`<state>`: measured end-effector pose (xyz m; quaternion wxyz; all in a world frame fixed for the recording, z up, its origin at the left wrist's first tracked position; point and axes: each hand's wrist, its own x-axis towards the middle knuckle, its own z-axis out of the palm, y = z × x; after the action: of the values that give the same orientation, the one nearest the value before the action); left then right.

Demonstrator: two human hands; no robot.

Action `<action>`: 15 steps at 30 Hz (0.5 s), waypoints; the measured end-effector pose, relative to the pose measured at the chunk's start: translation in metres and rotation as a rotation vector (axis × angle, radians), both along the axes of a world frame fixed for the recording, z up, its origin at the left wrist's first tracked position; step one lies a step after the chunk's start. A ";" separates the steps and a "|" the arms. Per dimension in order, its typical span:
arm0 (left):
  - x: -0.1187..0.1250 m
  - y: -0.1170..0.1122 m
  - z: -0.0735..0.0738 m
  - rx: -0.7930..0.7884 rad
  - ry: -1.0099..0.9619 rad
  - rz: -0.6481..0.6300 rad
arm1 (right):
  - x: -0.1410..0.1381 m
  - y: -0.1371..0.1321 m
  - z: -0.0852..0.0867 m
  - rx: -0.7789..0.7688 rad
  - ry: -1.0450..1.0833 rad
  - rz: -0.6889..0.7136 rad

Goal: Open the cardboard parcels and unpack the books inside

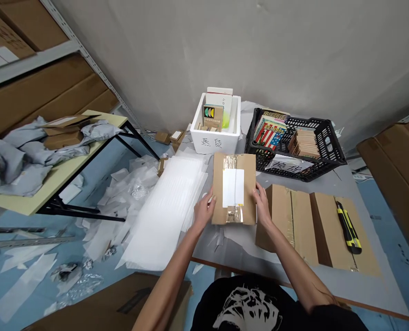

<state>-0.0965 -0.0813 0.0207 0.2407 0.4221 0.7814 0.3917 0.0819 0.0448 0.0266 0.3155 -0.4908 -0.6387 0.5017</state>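
- A taped cardboard box [250,188] is at the near edge of the grey table [373,285], straight in front of the person; whether it rests there or is slightly lifted, I cannot tell.
- A white label [233,186] covers the middle of its face, with shiny clear tape [234,214] above and below.
- The left hand [204,211] is clamped on the box's left edge, thumb in view and some fingers hidden.
- The right hand [262,202] grips the opposite edge, so the hands are apart with the box between them.
- Just right of the right hand lies a brown carton [302,216], with a second carton [331,230] beside it.
- A yellow and black knife [348,227] lies on top of the second carton.
- Left of the left hand is a stack of white packing sheets [169,207].
- Behind the box stands a white bin [216,143] with books [213,117] in it, some upright.
- To the bin's right, a black crate [328,158] holds comics [270,133] and a row of small books [305,142].
- Farther left, grey bags [21,158] lie on a yellow table [64,177].
- White scraps [28,285] litter the blue floor [114,266].
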 end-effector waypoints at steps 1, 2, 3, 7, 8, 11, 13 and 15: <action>0.005 -0.006 -0.018 0.080 -0.063 0.013 | 0.001 -0.003 -0.001 0.013 -0.009 0.021; 0.011 -0.012 -0.036 0.144 -0.117 0.033 | 0.003 -0.006 -0.004 0.030 -0.021 0.044; 0.018 -0.018 -0.053 0.185 -0.157 0.047 | 0.005 -0.008 -0.007 0.039 -0.035 0.061; 0.039 -0.029 -0.098 0.238 -0.227 0.062 | 0.012 -0.010 -0.021 0.005 -0.053 0.040; 0.041 -0.029 -0.102 0.245 -0.222 0.061 | 0.013 -0.009 -0.023 0.003 -0.033 0.036; 0.037 -0.025 -0.104 0.280 -0.171 0.063 | 0.014 -0.007 -0.024 0.060 0.065 0.051; 0.029 -0.023 -0.104 0.303 -0.126 0.050 | 0.015 -0.005 -0.024 0.112 0.124 0.058; 0.023 -0.025 -0.110 0.316 -0.076 0.026 | 0.017 -0.005 -0.026 0.096 0.158 0.067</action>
<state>-0.0739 -0.1059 -0.0889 0.1956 0.4294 0.7056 0.5287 0.0992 0.0401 0.0001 0.3710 -0.4126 -0.6511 0.5179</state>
